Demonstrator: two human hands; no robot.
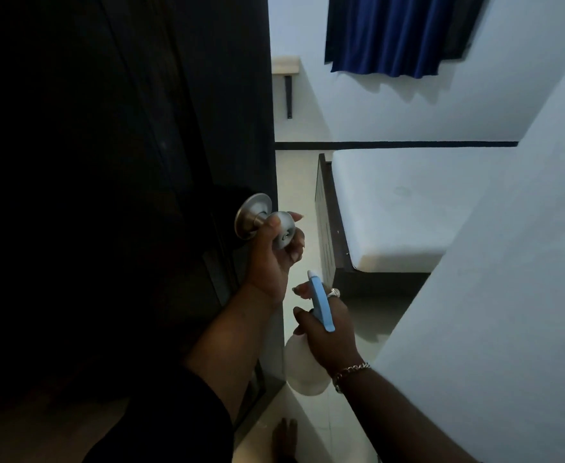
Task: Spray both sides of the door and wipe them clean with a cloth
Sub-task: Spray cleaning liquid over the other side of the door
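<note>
A dark door (124, 162) fills the left half of the view, its edge running down the middle. A round silver knob (283, 228) sticks out near that edge, and my left hand (274, 255) is closed around it. Just below and to the right, my right hand (329, 332) grips a spray bottle (304, 369) with a white body and a light blue trigger head, its nozzle pointing up and away. No cloth is visible.
Beyond the door's edge lies a room with a white mattress (408, 202) on a dark bed frame, a blue curtain (398, 31), and a small wall shelf (286, 66). A white wall (508, 312) stands close on the right. My bare foot (286, 439) is on pale floor tiles.
</note>
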